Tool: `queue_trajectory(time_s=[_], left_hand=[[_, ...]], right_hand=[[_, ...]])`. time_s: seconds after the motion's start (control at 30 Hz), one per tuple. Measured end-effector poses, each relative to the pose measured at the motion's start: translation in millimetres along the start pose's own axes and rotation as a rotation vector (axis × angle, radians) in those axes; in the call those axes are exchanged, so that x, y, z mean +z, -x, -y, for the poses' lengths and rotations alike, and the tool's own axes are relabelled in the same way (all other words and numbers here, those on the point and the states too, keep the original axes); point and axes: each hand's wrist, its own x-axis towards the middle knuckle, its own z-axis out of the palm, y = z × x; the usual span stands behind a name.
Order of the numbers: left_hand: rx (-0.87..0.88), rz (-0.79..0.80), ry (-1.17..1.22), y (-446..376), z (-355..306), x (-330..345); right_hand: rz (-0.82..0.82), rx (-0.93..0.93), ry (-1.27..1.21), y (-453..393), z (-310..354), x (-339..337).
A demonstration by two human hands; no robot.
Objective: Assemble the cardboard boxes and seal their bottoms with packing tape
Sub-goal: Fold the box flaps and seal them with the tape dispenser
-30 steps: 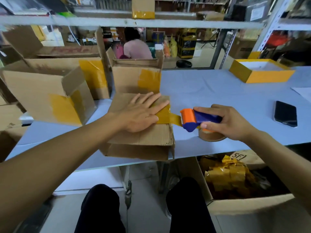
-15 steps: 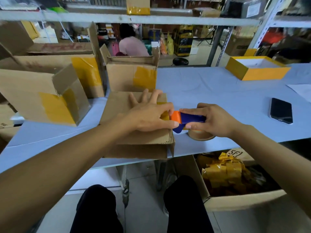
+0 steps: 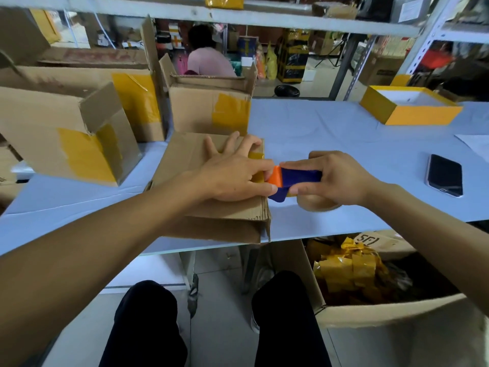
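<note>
My left hand lies on the brown cardboard box at the near edge of the pale blue table, fingers spread, thumb and forefinger pressing the strip of yellow packing tape at the box's right edge. My right hand grips the blue and orange tape dispenser, fingers curled round it, its orange end touching the box.

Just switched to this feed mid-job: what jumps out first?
Centre frame, the right hand grips a blue-and-orange tape dispenser at the right edge of a cardboard box, where the left hand presses yellow tape. Taped boxes stand at left; a phone lies at right.
</note>
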Motion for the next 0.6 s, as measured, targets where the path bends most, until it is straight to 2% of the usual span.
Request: queue_trajectory(time_s=[0.07,0.1,0.17,0.3,0.5,0.6], left_hand=[[0.001,0.007,-0.001,-1,-1,0],[0.003,0.007,-0.005,-2,0,0],[0.008,0.015,-0.014,-2,-1,0],[0.006,0.022,-0.010,-2,1,1],[0.002,0.031,-0.018,-3,2,0],[-0.002,0.008,0.085,2,4,-3]], right_hand=[[0.080,0.053,-0.055,-1,1,2],[0.097,0.006,0.068,-3,-1,8],[0.102,0.041,0.186,-4,5,13],[0.039,0.124,-0.061,-1,-5,13],[-0.023,0.176,-0.086,-4,-12,8],[-0.063,0.205,-0.095,-2,-17,10]])
